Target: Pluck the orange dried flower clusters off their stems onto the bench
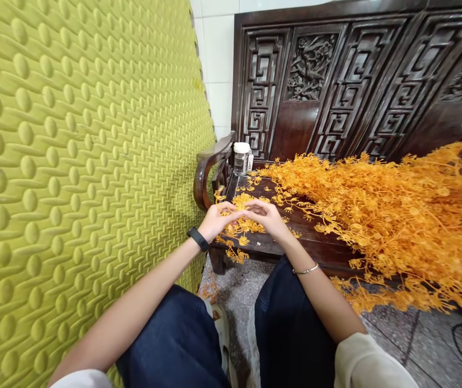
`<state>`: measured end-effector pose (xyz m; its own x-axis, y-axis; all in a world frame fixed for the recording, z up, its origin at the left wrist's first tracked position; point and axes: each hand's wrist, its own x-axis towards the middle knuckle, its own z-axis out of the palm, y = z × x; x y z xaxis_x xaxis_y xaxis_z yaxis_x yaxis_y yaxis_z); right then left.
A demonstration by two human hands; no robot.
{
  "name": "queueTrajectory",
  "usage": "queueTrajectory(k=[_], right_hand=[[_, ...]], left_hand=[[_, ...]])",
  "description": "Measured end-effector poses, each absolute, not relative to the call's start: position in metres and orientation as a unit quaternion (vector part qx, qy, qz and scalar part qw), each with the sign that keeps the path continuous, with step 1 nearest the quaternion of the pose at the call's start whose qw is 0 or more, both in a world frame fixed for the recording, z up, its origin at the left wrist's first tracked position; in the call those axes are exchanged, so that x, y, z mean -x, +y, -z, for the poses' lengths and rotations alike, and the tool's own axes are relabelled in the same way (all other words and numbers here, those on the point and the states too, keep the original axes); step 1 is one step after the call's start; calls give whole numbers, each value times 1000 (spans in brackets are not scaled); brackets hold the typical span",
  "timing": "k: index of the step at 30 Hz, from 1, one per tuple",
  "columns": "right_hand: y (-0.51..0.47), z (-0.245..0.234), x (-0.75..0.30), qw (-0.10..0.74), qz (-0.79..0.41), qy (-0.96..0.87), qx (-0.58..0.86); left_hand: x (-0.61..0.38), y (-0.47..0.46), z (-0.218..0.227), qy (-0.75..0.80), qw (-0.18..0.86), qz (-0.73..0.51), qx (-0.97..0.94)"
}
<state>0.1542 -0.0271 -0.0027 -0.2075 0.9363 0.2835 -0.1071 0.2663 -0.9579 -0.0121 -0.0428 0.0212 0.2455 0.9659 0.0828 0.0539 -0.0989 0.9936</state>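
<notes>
My left hand point(216, 220), with a black band at the wrist, and my right hand point(270, 220), with a thin bangle, meet fingertip to fingertip over the left end of a dark wooden bench point(311, 240). Both are closed in a pinch. An orange artificial flower sprig point(219, 194) shows at the left fingers, and orange bits lie between the two hands; the exact grip is partly hidden by the fingers. Beneath and around them is a loose pile of orange flower pieces point(236, 254), some hanging over the bench's front edge.
A large heap of orange artificial flower stems point(380, 210) spreads across the bench to the right. A clear jar with a white lid point(241, 159) stands by the curved armrest point(203, 180). Yellow textured foam matting point(93, 134) rises at left. A carved backrest point(311, 70) stands behind.
</notes>
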Motion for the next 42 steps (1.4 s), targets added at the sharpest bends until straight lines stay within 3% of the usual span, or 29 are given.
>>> queueTrajectory(k=[10,20,26,34,42], right_hand=[[-36,-6,-161,495,-460,-659,331],[-28,4,-139,641,-454,-472,401],[-19,13,-123,647,-491,-364,455],[28,20,-217,760,-349,-219,503],[19,19,-197,762,-214,-431,433]], left_hand=[[15,-43,-20,433,470,-412,-650],[-2,-38,-21,452,488,-428,-612],[-13,-27,-17,503,462,-428,-592],[-5,-53,-34,462,529,-418,-576],[17,-49,-35,440,553,-469,-529]])
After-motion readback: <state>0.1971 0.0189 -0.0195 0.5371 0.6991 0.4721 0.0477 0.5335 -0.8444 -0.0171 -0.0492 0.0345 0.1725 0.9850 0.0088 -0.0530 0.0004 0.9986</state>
